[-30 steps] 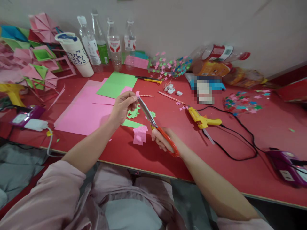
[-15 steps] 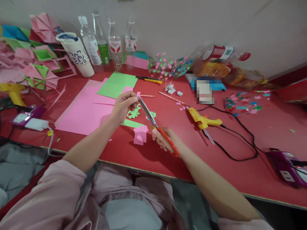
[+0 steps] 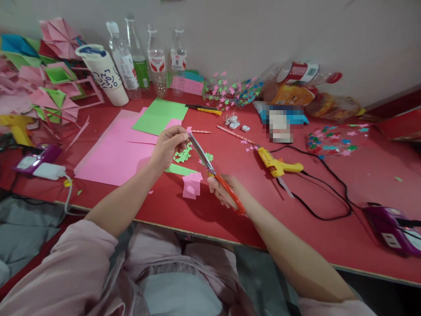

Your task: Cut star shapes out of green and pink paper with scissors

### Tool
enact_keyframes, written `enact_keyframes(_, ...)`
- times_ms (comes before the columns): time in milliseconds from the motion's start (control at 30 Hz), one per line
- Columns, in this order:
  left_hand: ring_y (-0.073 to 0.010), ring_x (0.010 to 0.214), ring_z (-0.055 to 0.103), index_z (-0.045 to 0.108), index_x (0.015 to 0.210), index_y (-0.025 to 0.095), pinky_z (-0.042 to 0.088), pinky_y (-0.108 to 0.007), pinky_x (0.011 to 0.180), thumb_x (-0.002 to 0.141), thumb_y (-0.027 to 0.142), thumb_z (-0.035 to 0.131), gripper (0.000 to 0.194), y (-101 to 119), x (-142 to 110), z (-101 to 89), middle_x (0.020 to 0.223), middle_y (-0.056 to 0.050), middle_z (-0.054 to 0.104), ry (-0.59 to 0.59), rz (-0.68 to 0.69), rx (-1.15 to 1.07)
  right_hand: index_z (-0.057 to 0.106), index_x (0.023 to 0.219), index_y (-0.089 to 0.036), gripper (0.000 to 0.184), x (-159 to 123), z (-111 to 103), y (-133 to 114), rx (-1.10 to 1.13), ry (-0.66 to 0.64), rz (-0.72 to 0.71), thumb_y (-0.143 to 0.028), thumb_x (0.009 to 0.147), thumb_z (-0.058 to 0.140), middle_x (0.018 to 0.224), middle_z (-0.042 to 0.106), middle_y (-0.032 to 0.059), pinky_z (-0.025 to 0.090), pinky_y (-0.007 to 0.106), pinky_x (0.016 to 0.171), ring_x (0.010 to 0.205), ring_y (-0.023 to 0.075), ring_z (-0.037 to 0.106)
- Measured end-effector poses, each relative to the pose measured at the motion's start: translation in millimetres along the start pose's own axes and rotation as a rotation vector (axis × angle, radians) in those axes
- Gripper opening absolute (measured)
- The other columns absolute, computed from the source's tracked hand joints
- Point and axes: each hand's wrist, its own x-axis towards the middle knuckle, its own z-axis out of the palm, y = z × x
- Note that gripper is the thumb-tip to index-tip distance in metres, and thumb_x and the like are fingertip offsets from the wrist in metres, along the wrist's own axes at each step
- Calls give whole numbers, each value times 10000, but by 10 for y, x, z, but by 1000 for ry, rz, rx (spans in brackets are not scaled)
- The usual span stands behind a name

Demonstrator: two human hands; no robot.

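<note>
Between thumb and fingers, my left hand [image 3: 171,145] pinches a small piece of pink paper [image 3: 189,130]. My right hand [image 3: 223,188] is closed round the red handles of a pair of scissors [image 3: 226,188], whose blade tips reach up to that paper. Below the blades lie green paper cutouts [image 3: 183,154], a green paper strip [image 3: 180,169] and several small pink paper squares [image 3: 191,185]. Large pink sheets [image 3: 105,153] lie under my left forearm, with a green sheet [image 3: 160,116] partly over them.
A yellow glue gun [image 3: 279,166] with a black cord lies at the right. Behind are a utility knife [image 3: 210,111], upright plastic bottles [image 3: 156,61], a white tumbler [image 3: 103,74] and a bag of paper stars [image 3: 337,139]. Purple power strips [image 3: 394,230] sit at the sides.
The pink paper at the scissor tips looks slightly smaller or turned. Both hands keep almost the same place; the whole view has shifted very slightly.
</note>
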Motion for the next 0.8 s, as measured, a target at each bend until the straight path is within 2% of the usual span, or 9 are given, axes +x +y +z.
enact_keyframes(167, -14, 381, 415, 520, 563, 172, 309, -149, 384, 657, 178, 566, 105, 4, -2, 2, 440, 55, 505, -9, -9, -19, 439, 591, -199, 416, 16, -10, 18, 13, -8, -43, -569, 750, 546, 313, 333, -95, 283, 190, 266, 233, 58, 321)
enact_keyframes(333, -29, 399, 442, 534, 585, 170, 341, -164, 402, 673, 182, 559, 93, 11, 12, -32, 456, 47, 510, -33, 15, 22, 442, 593, -199, 409, 43, -36, 28, 0, -18, -24, -561, 750, 549, 319, 327, -104, 295, 196, 281, 237, 65, 340)
enact_keyframes(633, -22, 400, 432, 536, 615, 172, 328, -154, 400, 685, 169, 589, 89, -1, 9, -13, 455, 59, 506, -5, 20, 1, 456, 597, -195, 434, 33, -38, 49, 28, -41, -71, -596, 735, 544, 315, 335, -100, 341, 207, 322, 248, 62, 346)
enact_keyframes(800, -19, 417, 445, 530, 614, 174, 338, -148, 410, 686, 173, 599, 100, -46, -17, 20, 474, 60, 525, -29, 20, -48, 451, 594, -200, 427, 31, -30, 57, -8, -13, -32, -582, 784, 475, 302, 324, -103, 389, 221, 354, 241, 63, 346)
